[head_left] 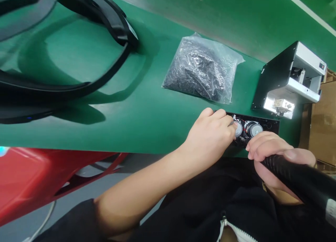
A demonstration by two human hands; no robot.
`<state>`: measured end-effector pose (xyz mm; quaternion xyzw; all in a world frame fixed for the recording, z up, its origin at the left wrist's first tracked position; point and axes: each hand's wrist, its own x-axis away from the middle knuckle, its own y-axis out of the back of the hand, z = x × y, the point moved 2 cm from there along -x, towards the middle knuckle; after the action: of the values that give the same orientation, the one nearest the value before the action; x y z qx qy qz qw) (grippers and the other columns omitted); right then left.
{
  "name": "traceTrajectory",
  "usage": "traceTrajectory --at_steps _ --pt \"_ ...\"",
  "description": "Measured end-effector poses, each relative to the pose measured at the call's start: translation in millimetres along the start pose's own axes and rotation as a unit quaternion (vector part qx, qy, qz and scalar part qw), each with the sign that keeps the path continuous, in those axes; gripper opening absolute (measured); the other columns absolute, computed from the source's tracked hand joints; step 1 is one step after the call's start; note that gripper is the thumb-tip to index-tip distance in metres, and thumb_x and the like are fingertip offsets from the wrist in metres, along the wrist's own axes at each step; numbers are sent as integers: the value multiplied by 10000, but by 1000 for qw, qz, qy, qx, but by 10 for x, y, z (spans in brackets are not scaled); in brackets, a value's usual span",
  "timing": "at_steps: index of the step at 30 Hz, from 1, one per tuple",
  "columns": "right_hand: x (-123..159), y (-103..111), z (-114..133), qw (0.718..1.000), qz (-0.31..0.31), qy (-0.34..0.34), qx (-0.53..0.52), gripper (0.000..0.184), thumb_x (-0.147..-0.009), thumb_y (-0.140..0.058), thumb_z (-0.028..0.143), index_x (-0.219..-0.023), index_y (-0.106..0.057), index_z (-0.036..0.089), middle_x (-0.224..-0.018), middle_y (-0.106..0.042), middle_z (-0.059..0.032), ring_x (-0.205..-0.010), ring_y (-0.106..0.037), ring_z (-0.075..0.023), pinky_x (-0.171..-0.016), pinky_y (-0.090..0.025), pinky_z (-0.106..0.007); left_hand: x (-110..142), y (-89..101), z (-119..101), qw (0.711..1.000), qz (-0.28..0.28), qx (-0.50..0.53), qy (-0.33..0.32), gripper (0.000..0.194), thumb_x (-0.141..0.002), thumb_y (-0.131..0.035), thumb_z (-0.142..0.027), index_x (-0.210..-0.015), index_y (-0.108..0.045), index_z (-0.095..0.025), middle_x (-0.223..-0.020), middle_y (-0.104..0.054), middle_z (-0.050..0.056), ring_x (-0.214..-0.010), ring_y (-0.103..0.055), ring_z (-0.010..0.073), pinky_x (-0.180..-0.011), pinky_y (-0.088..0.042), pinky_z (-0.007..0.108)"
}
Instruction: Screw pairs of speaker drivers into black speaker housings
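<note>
My left hand [210, 137] curls over the near edge of a black panel [269, 124] that holds two round speaker drivers [253, 129] side by side, with red wires between them. Its fingertips rest against the left driver, and whatever lies under them is hidden. My right hand [275, 158] grips a black ribbed tool handle, likely an electric screwdriver [291, 173], whose tip is hidden near the drivers. A clear plastic bag of small black parts [199, 68] lies beyond the panel on the green mat.
A black-and-white metal bench device [288, 77] stands to the right of the bag. Large black curved bands [65, 86] lie on the green mat [86, 137] at left. A red object [26, 179] sits below the bench edge, and cardboard boxes [324, 119] stand at right.
</note>
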<state>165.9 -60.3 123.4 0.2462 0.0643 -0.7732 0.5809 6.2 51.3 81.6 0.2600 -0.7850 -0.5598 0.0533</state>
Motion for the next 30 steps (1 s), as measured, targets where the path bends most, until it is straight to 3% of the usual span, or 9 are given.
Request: traceTrajectory --at_steps 2,4,10,15,19,23,26,28,30 --pt "-29 -41 -34 994 18 104 -7 403 -998 -595 217 -1370 -648 361 -823 -801 51 -573 -726 -189 -554 -666 -418 5 -13 -8 1000 -4 -3 0 89 -1021 -710 -135 -1020 -796 -160 -1012 -825 80 -925 -642 252 -739 -316 416" --pt "-58 -87 -93 989 20 143 -16 381 -1050 -529 230 -1407 -651 279 -840 -802 21 -571 -718 -182 -527 -663 -404 9 -21 -17 1000 -8 -6 -3 73 -1008 -725 -131 -995 -789 -162 -961 -811 67 -912 -634 251 -731 -307 415" --pt "-66 -127 -141 988 -14 146 -39 378 -1073 -586 459 -1373 -703 262 -763 -778 0 -537 -690 -195 -487 -635 -387 18 -14 -31 1000 -21 -8 -7 89 -1005 -709 -106 -980 -779 -154 -913 -787 65 -901 -626 254 -729 -292 414" --pt "-29 -231 -197 987 -54 146 -46 350 -1047 -552 333 -1347 -719 268 -774 -781 8 -545 -695 -196 -491 -626 -384 14 -17 -28 1000 -10 -2 -6 127 -1040 -668 -136 -988 -781 -163 -947 -799 75 -903 -626 238 -733 -309 403" --pt "-28 -328 -246 976 -130 163 -70 565 -989 -602 715 -1319 -737 277 -662 -720 23 -419 -582 -177 -396 -540 -347 14 -31 20 1000 -20 7 -12 68 -1028 -731 -211 -1023 -789 -176 -987 -814 75 -936 -658 248 -745 -373 408" --pt "-247 -22 -65 975 -170 112 -85 754 -1002 -409 841 -1404 -690 268 -663 -707 21 -388 -551 -172 -390 -542 -350 104 -30 166 989 -118 82 -40 133 -1035 -765 -272 -1143 -755 -194 -1176 -819 94 -1023 -719 255 -858 -519 417" --pt "-554 436 108 967 -215 124 -65 680 -1014 -459 778 -1343 -727 246 -690 -708 25 -404 -583 -168 -402 -563 -336 264 -69 288 971 -205 124 -2 489 -1004 -826 -411 -1416 -646 -218 -1445 -711 184 -1282 -700 333 -1058 -577 492" --pt "-772 686 108 957 -247 145 -45 648 -1038 -422 753 -1282 -762 258 -663 -686 33 -388 -564 -146 -387 -538 -299 357 -145 308 972 -188 141 30 797 -944 -878 -498 -1595 -503 -233 -1595 -587 241 -1430 -621 409 -1136 -569 573" --pt "-956 821 9 950 -265 160 -27 727 -1067 -284 771 -1255 -757 252 -645 -656 36 -380 -551 -117 -395 -511 -260 404 -231 271 974 -162 153 51 887 -931 -887 -485 -1648 -432 -231 -1650 -515 273 -1481 -577 450 -1167 -556 626"
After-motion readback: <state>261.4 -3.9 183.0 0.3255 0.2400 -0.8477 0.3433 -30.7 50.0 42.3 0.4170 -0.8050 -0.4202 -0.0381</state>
